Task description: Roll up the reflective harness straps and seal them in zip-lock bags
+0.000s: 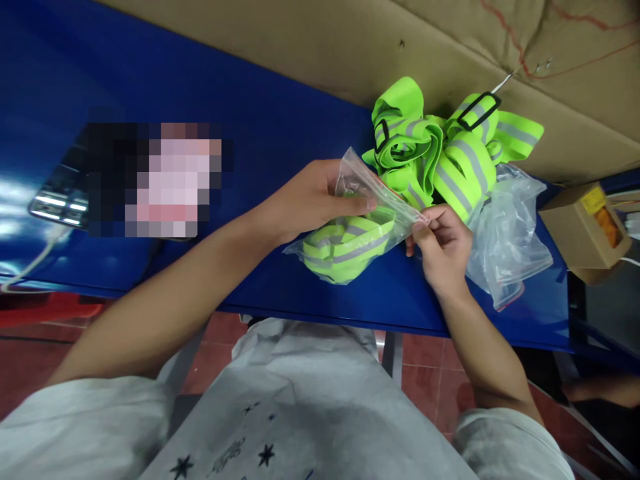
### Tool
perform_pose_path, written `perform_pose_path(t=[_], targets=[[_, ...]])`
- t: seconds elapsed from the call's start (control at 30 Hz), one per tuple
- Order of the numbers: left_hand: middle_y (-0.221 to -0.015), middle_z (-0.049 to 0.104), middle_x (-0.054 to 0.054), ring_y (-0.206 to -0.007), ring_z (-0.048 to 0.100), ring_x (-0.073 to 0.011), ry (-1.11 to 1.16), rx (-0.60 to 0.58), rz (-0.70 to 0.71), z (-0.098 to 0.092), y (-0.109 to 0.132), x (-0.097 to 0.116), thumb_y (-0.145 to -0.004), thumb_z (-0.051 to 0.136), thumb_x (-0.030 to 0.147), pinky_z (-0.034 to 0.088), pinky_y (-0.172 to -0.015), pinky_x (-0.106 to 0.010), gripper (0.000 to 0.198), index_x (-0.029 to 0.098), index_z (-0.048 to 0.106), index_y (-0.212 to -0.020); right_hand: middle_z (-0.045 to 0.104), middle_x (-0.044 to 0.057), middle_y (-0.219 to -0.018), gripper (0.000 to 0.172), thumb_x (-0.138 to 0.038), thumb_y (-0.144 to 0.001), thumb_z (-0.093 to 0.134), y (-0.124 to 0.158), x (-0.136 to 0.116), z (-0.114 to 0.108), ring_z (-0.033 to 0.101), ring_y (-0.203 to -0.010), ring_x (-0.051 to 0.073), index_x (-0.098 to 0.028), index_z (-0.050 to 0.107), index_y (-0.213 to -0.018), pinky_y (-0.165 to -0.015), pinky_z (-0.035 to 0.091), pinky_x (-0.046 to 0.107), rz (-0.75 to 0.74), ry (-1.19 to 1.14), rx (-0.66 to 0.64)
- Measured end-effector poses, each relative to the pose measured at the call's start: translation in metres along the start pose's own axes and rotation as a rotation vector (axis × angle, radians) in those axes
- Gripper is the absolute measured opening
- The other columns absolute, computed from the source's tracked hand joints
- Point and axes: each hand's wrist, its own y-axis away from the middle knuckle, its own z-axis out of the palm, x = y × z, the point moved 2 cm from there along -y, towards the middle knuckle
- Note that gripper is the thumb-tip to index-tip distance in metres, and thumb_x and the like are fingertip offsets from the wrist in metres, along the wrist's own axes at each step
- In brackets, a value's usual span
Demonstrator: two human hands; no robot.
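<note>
**Light strap (367,252) in a thin bag (343,235), both hands at its mouth**

The blue table (280,133) is the largest thing here. Its front edge runs just this side of the bag, so a slip toward the body could carry it over. The widest room to move lies to the left, as far as the phone (65,180).

Cardboard (260,37) borders the far side and limits reach that way. In front of it sits the pile (460,170) of green straps, close behind the bag; its loops and black buckles (479,111) look ready to snag. Loose bags (510,233) crowd the right hand, with a small box (583,223) beyond.

The left hand (313,200) is at the bag's mouth, its fingers partly spread. Plastic overlies some of them; whether they are inside, or grip at all, I cannot tell. The right hand (445,250) has its fingers closed in a pinch on the mouth's right corner.

The bag, over the table between the hands, should be light, limp and slippery, wrinkling easily; its stiffer mouth strip seems the best hold. The strap, coiled inside, looks soft, springy and hard to damage, best taken as one bundle.
</note>
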Motion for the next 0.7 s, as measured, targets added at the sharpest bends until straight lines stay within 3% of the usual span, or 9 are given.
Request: perform_pose_path(t=[0.3,0.7], targets=[[-0.105,0.08,-0.006,-0.102,0.076,-0.0222,-0.029,0.008,0.037,0.0027,-0.0003,0.002,-0.083,0.092,0.052,0.062,-0.093,-0.036,0.045,0.017,0.08,-0.107,0.056,-0.006,-0.069,0.041,-0.06,-0.092,0.081,-0.0019,0.0019,-0.0004,0.055,-0.05,0.009,-0.025,0.062,-0.089,-0.043,0.043,0.023,-0.004,0.036,-0.027],[-0.107,0.08,-0.007,-0.102,0.076,-0.0217,-0.082,-0.071,0.104,0.0084,0.001,-0.0042,-0.092,0.085,0.047,0.062,-0.091,-0.035,0.037,0.016,0.079,-0.112,0.052,-0.005,-0.067,0.028,-0.046,-0.098,0.074,0.0015,-0.0037,0.0003,0.049,-0.054,0.01,-0.024,0.061,-0.086,-0.05,0.04,0.026,-0.075,0.126,-0.038]])
